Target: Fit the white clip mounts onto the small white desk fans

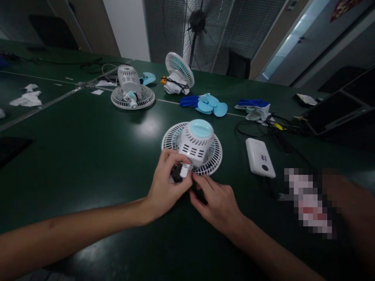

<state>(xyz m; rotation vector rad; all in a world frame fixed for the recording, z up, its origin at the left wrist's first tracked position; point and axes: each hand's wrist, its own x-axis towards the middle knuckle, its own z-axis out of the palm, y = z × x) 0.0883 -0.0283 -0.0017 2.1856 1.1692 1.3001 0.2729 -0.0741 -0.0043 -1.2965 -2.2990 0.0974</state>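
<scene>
The left hand's point(168, 185) grip pinches a white end piece point(185, 170) on the near side of the fan point(197, 142), grille-down mid-counter point(117, 168); the right hand's point(218, 199) grip I cannot tell. Uneven pressure could skid the fan.

Centre of the surface point(102, 156), the near fan point(196, 142) sits grille-down, power bank point(258, 156) out on its right! Behind, a fan blade point(213, 105), gloves point(188, 101) at its left; farther back, a second fan point(175, 84), a third fan point(129, 80) off left; beyond the surface, a pedestal fan point(197, 21)!
</scene>
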